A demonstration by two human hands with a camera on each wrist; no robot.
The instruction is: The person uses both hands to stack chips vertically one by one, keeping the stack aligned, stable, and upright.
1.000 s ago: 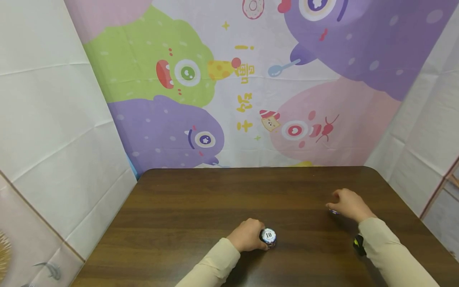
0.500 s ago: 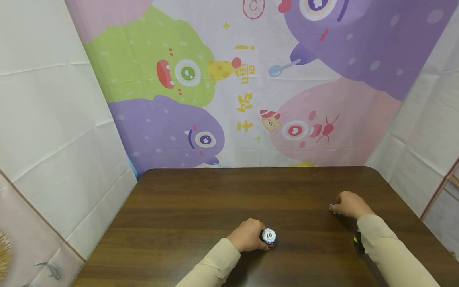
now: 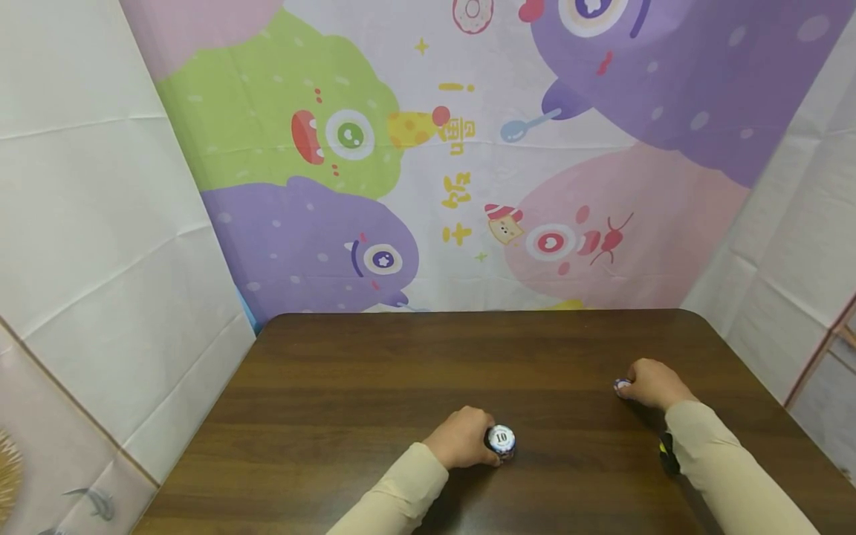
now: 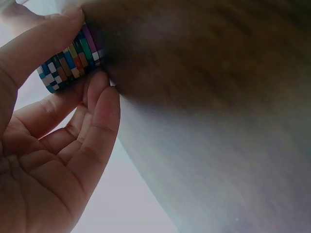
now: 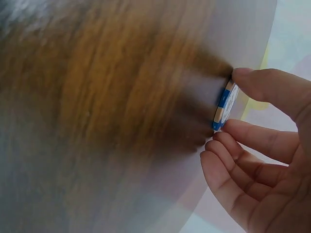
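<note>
A stack of poker chips (image 3: 501, 439) stands on the brown table, its white top chip marked 10. My left hand (image 3: 461, 438) grips this stack from the left, thumb on the near side and fingers around the far side. Chip edges in several colours (image 4: 73, 60) show between thumb and fingers in the left wrist view. Farther back on the right, my right hand (image 3: 657, 384) pinches a single poker chip (image 3: 623, 387) by its rim. In the right wrist view that chip, edged blue and tan (image 5: 224, 106), lies close over the tabletop between thumb and index finger.
The dark wood table (image 3: 348, 371) has rounded far corners. Behind it hangs a cloth backdrop (image 3: 428, 267) printed with cartoon monsters, with pale cloth walls (image 3: 120, 186) at both sides. A black and yellow band (image 3: 669, 455) is at the right wrist.
My right hand has come down and shifted slightly right and nearer, its fingers closing on the single chip, which now shows more. The left hand and its stack have stayed put.
</note>
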